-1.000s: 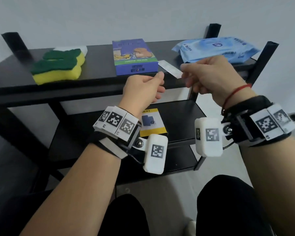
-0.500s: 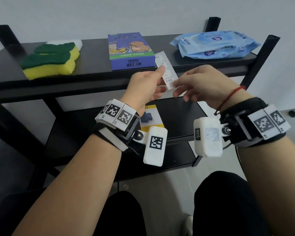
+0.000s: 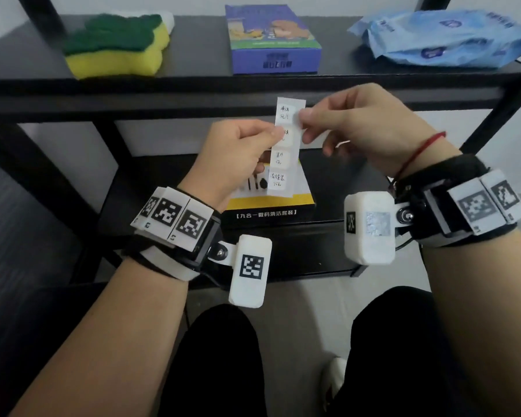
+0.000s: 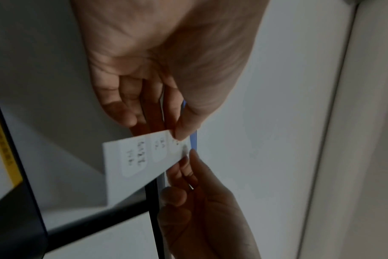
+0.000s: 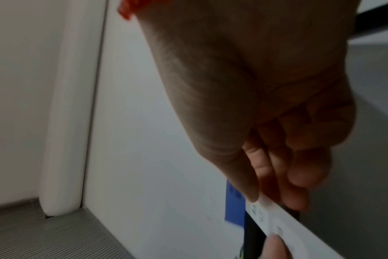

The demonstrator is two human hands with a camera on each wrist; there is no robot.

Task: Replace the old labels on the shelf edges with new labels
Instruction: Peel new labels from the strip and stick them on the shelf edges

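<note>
A white strip of handwritten labels hangs upright in front of the black shelf's top edge. My left hand pinches the strip's left side near its upper half. My right hand pinches the strip near the top label with thumb and forefinger. In the left wrist view the label strip runs between my left thumb tip and the right hand's fingers. The right wrist view shows the label strip edge-on under my right fingertips. No label shows on the shelf edge here.
On the top shelf lie green-and-yellow sponges, a purple box and a blue wipes pack. A yellow-and-black box sits on the lower shelf. My dark-trousered knees are below.
The strip has turned from slanting to upright and dropped in front of the shelf edge. Both hands came lower and closer together; the right fingers now pinch its top.
</note>
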